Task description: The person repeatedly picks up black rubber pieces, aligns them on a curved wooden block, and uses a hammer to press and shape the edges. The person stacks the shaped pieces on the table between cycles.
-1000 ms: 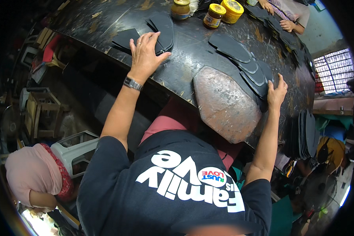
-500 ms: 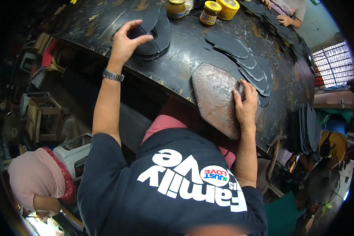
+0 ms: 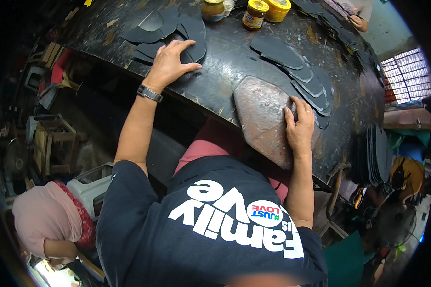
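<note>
Left hand [image 3: 170,64]: thumb and fingers well parted in a C, fingertips at the left pieces [image 3: 196,36]; nothing visible between thumb and fingers. Watch [image 3: 150,93] on the left wrist. Right hand [image 3: 299,126]: laid on the right side of the slab [image 3: 261,117], fingers loosely bent, thumb just apart; whether it grips cannot be told. Left pieces: black, flat, curved, overlapping, partly fanned, near the edge of the dark, scuffed table [image 3: 225,62]. Right pieces [image 3: 278,51]: black, rounded, overlapping in a row, just beyond the slab. Two jars [image 3: 213,10] [image 3: 255,18] and a yellow tub [image 3: 277,12]: at the far side, between the two groups.
</note>
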`<state>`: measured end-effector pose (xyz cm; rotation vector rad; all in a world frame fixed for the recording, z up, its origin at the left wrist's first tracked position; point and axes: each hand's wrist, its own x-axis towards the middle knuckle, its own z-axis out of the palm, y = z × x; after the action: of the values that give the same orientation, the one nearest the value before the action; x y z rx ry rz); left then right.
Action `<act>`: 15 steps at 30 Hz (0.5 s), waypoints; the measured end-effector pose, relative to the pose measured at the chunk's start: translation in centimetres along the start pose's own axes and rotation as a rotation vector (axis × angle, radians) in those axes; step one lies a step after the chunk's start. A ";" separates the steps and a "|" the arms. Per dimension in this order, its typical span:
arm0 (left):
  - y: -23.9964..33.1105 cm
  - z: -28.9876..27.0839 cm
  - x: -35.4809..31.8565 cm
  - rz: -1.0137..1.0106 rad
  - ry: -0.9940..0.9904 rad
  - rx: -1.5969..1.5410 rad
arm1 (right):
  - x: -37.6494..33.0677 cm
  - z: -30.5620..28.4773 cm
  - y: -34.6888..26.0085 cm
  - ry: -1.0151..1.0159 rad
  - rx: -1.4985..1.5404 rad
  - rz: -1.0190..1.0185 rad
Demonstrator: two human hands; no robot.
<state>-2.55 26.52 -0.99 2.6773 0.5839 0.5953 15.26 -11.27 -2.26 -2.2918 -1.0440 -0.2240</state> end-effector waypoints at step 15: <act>5.5 -6.9 -0.7 0.033 0.239 -0.478 | 0.2 -0.2 -0.1 -0.004 0.011 -0.026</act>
<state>-4.56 23.07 6.96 2.1863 0.3947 0.9399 15.32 -11.22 -2.01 -2.2713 -1.0754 -0.2238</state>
